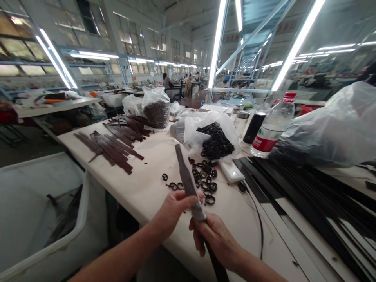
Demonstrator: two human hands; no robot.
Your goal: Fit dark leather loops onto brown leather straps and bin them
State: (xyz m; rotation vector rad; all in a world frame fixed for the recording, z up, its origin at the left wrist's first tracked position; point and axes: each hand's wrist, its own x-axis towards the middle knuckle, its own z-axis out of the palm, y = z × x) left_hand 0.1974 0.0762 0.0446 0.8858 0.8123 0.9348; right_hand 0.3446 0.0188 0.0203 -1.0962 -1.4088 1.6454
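Note:
A dark brown leather strap (185, 175) slants upward over the near edge of the table, its tapered tip pointing away from me. My left hand (179, 204) pinches the strap's middle between thumb and fingers. Just below, my right hand (216, 237) is wrapped round its lower part, and the tail hangs down past the wrist. A greyish, shiny patch shows on the strap between both hands; I cannot tell what it is. Behind the strap lie several loose black rings (208, 184), which look like buckles or loops. More black rings (217, 139) fill an open plastic bag (192, 124).
Brown strips (113, 150) are spread at the table's left. Along the right lie long black strips (317, 196), a white box-like device (232, 171) with a cable, a bottle (272, 129) and a black cylinder (254, 127). A white bin (85, 211) stands at the lower left.

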